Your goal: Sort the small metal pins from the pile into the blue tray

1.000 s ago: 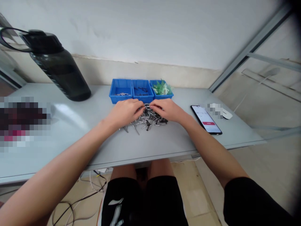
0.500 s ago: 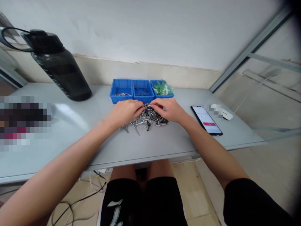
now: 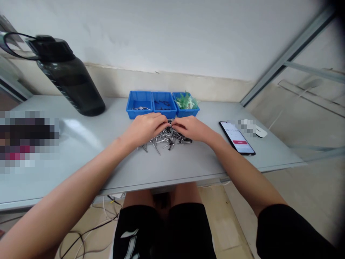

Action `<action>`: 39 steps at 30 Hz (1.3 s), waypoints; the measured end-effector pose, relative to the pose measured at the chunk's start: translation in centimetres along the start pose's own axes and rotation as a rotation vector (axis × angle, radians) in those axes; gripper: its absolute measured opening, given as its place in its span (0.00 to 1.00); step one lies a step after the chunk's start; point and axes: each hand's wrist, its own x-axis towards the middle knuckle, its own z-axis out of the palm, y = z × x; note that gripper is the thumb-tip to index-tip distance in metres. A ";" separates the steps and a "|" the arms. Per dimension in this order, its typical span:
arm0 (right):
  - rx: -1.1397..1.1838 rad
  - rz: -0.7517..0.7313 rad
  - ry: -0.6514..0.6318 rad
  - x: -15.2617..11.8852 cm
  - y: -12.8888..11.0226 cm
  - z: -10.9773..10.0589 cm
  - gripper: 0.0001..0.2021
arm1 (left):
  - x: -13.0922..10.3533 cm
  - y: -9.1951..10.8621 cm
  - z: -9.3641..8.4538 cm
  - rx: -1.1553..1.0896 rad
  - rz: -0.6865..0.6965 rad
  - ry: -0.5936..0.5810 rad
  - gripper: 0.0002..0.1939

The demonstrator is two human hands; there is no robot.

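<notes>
A loose pile of small silver and dark metal fasteners [image 3: 170, 139], some like screws or rivets, lies on the grey table. Over its left back part is my left hand [image 3: 149, 126], thumb and fingers pinched together. My right hand [image 3: 191, 128] is closed in a pinch over the right back part. The fingertips of both hands almost meet above the pile; what they hold is too small to make out. Just behind stand three blue bins: the left bin [image 3: 129, 107] has a few silver pieces, the middle bin [image 3: 165, 113] dark screws, the right bin [image 3: 196, 111] a green plastic bag.
A large dark water bottle [image 3: 77, 82] stands at the back left, with a blurred-out item [image 3: 25, 135] nearer on the left. To the right lie a lit phone [image 3: 237, 138] and a white mouse [image 3: 260, 132]. A wall [image 3: 172, 43] rises behind the bins.
My right hand has come slightly lower and nearer to me, its fingers more drawn together. My left hand has shifted only a little to the right. Bins and pile look the same.
</notes>
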 end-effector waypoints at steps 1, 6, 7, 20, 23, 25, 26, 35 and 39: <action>-0.003 -0.001 -0.011 0.0 -0.1 0.0 0.11 | 0.0 0.0 0.0 0.000 0.016 -0.004 0.13; -0.018 0.003 -0.016 -0.1 -0.2 0.0 0.11 | -0.1 -0.1 0.0 -0.009 0.046 -0.022 0.14; -0.022 0.002 -0.001 0.0 -0.1 -0.1 0.11 | -0.1 -0.1 0.0 -0.002 0.038 -0.013 0.14; 0.018 -0.047 0.258 -0.1 0.1 0.1 0.12 | -0.1 -0.3 0.6 0.057 -0.045 -0.056 0.13; 0.010 -0.047 0.256 0.0 0.1 0.1 0.11 | 0.0 -0.1 0.6 0.050 -0.014 0.020 0.15; 0.008 -0.052 0.253 0.0 0.1 0.1 0.11 | 0.0 0.0 0.4 0.028 0.012 0.022 0.14; 0.008 -0.057 0.249 0.0 0.0 0.1 0.11 | 0.1 0.0 0.4 0.016 0.024 0.013 0.14; 0.015 -0.096 0.230 -0.2 -0.3 0.2 0.13 | 0.1 0.1 0.2 -0.024 0.077 -0.035 0.14; 0.022 -0.116 0.229 -0.2 -0.2 0.2 0.12 | 0.2 0.2 0.1 -0.051 0.064 -0.037 0.14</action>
